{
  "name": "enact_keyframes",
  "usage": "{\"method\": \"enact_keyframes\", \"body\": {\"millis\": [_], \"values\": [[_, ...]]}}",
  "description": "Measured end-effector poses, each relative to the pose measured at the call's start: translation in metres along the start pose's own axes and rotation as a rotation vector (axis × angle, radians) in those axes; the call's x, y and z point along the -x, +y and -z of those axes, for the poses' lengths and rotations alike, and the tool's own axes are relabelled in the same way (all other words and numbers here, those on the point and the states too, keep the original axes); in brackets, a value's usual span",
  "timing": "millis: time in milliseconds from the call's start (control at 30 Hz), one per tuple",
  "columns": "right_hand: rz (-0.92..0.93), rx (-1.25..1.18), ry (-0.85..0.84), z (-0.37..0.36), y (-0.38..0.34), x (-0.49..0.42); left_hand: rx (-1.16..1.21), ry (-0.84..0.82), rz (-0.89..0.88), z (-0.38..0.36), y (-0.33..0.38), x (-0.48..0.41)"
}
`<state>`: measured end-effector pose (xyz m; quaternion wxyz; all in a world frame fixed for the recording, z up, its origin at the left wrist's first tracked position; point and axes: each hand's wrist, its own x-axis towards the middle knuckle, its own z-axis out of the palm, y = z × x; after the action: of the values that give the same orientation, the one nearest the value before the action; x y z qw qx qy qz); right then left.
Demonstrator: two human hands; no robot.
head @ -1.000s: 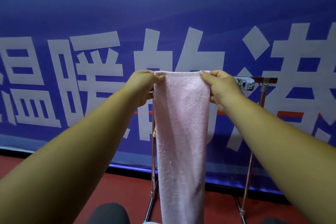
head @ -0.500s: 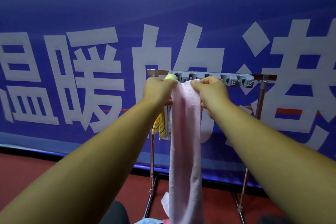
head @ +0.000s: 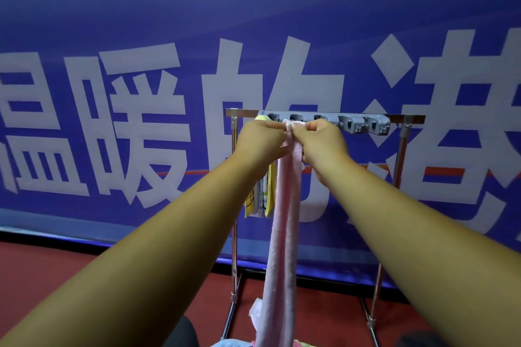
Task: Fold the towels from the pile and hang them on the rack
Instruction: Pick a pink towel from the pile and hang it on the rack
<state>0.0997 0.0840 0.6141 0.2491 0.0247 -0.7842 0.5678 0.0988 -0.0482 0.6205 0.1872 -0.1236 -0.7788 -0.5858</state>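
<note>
A long pink towel, folded into a narrow strip, hangs straight down from my two hands. My left hand and my right hand pinch its bunched top edge together, right under the grey clip strip on the rack's top bar. A yellow and striped towel hangs from the leftmost clip, partly hidden behind my left wrist. The metal rack stands on two upright posts.
A big blue banner with white characters fills the wall just behind the rack. Red floor lies below. Bits of other cloth show at the bottom edge, near the towel's lower end.
My hands have come together, gathering the towel's top from a wide flat edge into a narrow bunch, and have moved up to the clip strip.
</note>
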Motion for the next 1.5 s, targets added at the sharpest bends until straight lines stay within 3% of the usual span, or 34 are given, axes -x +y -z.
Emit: {"method": "enact_keyframes", "body": {"millis": [100, 300, 467, 767, 900, 1100, 1267, 1500], "values": [[0.018, -0.035, -0.039, 0.000, 0.004, -0.003, 0.100, 0.029, 0.092, -0.002, 0.000, 0.000], [-0.022, -0.157, -0.150, -0.002, 0.010, -0.012, 0.145, 0.106, 0.039, 0.002, -0.009, -0.003], [-0.020, -0.191, -0.198, -0.008, 0.010, -0.016, -0.032, 0.145, 0.049, 0.006, -0.008, -0.009], [-0.050, -0.260, -0.207, -0.009, 0.006, -0.017, -0.065, 0.068, 0.188, 0.018, -0.015, -0.010], [-0.093, -0.200, -0.106, -0.012, 0.004, -0.017, -0.081, 0.099, 0.142, 0.015, -0.017, -0.009], [-0.161, -0.180, -0.030, -0.011, 0.000, -0.016, -0.310, 0.318, -0.037, 0.011, -0.011, -0.002], [-0.182, -0.198, -0.033, -0.015, 0.005, -0.020, -0.431, 0.125, -0.189, 0.005, -0.005, 0.002], [-0.220, -0.410, -0.174, -0.017, 0.016, -0.019, -0.470, 0.104, -0.139, 0.007, -0.013, -0.002]]}}
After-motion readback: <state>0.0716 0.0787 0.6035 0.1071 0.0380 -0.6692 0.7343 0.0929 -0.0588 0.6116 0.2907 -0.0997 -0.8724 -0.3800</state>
